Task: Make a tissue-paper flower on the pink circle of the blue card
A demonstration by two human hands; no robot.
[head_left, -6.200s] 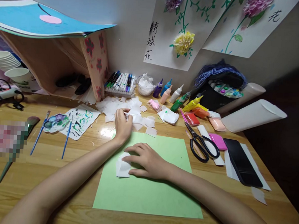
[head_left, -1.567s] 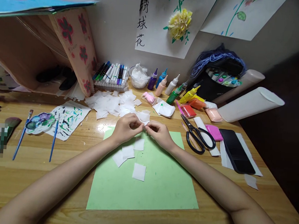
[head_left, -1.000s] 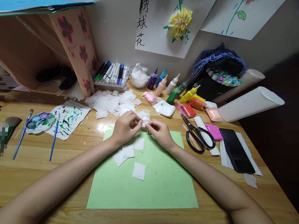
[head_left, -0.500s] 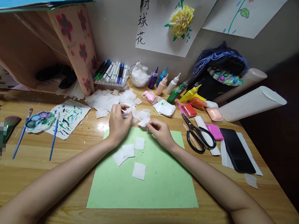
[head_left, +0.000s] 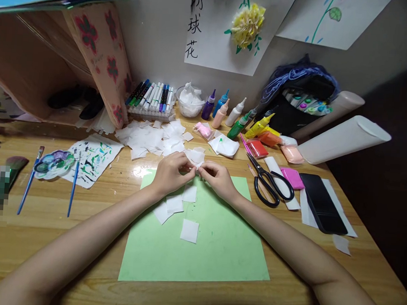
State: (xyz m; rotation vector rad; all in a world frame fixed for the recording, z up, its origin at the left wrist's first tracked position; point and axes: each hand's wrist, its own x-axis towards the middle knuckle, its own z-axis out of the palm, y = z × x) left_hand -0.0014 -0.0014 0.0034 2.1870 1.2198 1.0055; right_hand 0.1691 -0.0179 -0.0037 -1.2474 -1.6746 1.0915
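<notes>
My left hand (head_left: pixel 173 173) and my right hand (head_left: pixel 217 177) meet above the far edge of a green sheet of paper (head_left: pixel 229 241). Both pinch a small piece of white tissue paper, mostly hidden by the fingertips. Several white paper squares (head_left: pixel 189 231) lie on the green sheet, some of them overlapping near my left wrist. Just beyond the hands spreads a loose heap of white paper pieces (head_left: pixel 145 139).
Scissors (head_left: pixel 269 182), a black phone (head_left: pixel 322 203) and clay packs (head_left: pixel 257 149) lie at right. Paint bottles (head_left: pixel 237 127), a glass bowl (head_left: pixel 189 110) and markers (head_left: pixel 151 98) line the back. Paintbrushes (head_left: pixel 73 186) and a paint palette (head_left: pixel 54 164) lie at left.
My left hand has come from the paper heap rightward and nearer, up against my right hand. The fingertips of both now close on the piece my right hand was holding.
</notes>
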